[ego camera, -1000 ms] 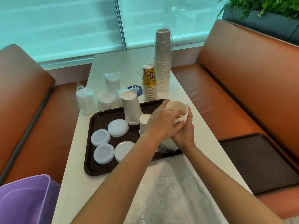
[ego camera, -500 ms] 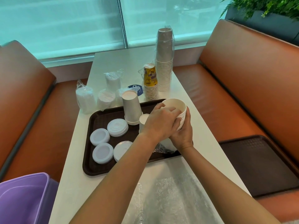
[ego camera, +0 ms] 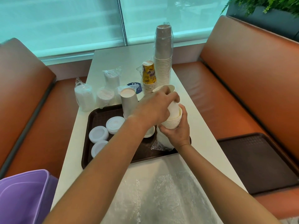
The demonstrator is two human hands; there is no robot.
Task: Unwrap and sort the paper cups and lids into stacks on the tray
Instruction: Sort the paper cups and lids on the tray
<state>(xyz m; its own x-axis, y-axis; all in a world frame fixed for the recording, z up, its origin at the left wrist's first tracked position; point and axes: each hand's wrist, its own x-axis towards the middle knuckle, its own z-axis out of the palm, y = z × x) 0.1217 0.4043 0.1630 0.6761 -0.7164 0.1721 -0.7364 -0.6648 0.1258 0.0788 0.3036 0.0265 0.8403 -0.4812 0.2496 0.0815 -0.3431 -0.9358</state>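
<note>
Top cup (ego camera: 169, 101) now higher, tilted.

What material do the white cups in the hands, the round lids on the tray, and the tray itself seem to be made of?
White cups: apparently paper, matte, with rolled rims showing as ridges in the nested stack.
Round lids: probably moulded fibre or plastic, white; the look leaves it open.
Tray: likely hard plastic, dark brown, with a fine textured grid.
</note>
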